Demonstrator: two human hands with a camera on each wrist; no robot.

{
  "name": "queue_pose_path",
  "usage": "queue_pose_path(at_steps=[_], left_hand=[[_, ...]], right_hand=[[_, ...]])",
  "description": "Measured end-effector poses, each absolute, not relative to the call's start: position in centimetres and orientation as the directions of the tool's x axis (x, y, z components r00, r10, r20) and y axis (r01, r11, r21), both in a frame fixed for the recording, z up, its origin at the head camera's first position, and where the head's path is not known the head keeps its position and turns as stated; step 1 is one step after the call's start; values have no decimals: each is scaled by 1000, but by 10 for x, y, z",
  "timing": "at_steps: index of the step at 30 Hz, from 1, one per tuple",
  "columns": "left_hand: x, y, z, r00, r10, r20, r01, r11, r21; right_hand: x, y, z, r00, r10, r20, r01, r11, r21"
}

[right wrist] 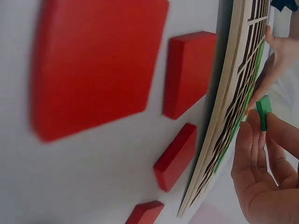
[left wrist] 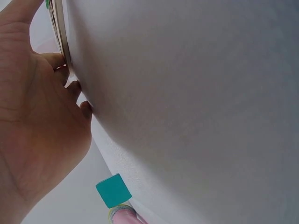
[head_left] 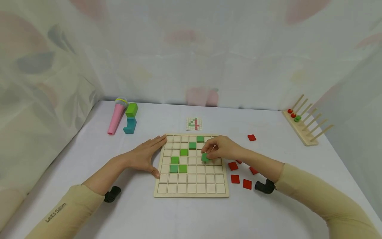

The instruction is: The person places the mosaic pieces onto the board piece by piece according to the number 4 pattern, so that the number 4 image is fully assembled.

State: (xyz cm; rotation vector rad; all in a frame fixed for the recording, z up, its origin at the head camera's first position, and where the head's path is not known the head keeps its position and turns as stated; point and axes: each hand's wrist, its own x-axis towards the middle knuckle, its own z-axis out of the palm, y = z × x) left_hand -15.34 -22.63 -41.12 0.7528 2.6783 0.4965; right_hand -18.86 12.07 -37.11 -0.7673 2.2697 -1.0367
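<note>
My right hand (head_left: 223,147) pinches a green square tile (right wrist: 263,112) between thumb and fingers, over the right part of a wooden grid board (head_left: 192,188). In the right wrist view the tile stands tilted, apart from the board. Several green tiles lie in the board's cells, such as the one at the top (head_left: 200,138); most form a slanting line. My left hand (head_left: 144,154) rests at the board's left edge, thumb and fingers spread, fingertips touching the upper left corner. From the left wrist view its palm and the board's side are visible.
Several red tiles (head_left: 235,179) are scattered right of the board. Behind it lies a small pattern card (head_left: 194,123). A pink toy microphone (head_left: 116,118), a green block (head_left: 131,110) and a teal block (head_left: 130,125) are at back left. A wooden peg rack (head_left: 301,129) with beads stands far right.
</note>
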Motion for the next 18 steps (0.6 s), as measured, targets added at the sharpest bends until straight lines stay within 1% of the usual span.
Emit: queue_pose_path(at_steps=[6, 12, 18], left_hand=[[-154, -227, -411, -810, 552, -200, 442, 797, 412], [-154, -228, -411, -809, 553, -199, 442, 795, 415], [-155, -228, -412, -809, 554, -197, 441, 793, 421]], right_hand=[[-189, 104, -372, -679, -706, -200, -313, 525, -791], [-185, 89, -370, -663, -716, -219, -298, 521, -800], [-182, 78, -369, -681, -693, -239, -303, 563, -769]])
